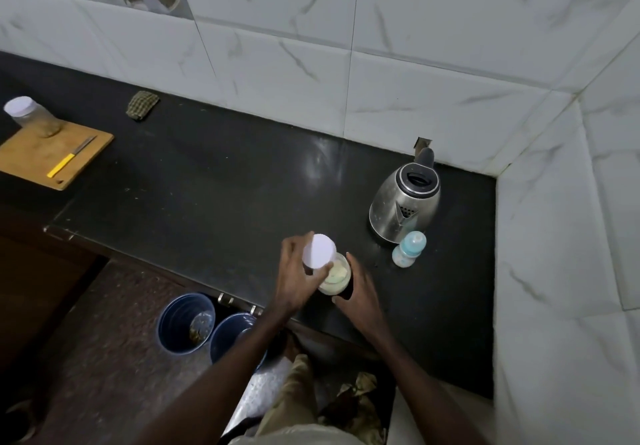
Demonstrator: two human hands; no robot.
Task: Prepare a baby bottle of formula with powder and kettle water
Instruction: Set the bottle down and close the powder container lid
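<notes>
**Round white lid (319,250) held off the clear jar of pale powder (334,276)**

The left hand (298,271) curls its fingers round the lid, holding it tilted just above and left of the jar's open mouth. The right hand (360,292) wraps the jar's right side, by the near edge of the black stone counter (207,185). The small baby bottle with a blue cap (408,249) stands further right, apart from both hands, just beside the steel electric kettle (405,202)

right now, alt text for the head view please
The left hand holds a white lid partly over an open jar of pale powder, which the right hand holds, on a dark counter. A steel kettle and a baby bottle stand to the right.
</notes>
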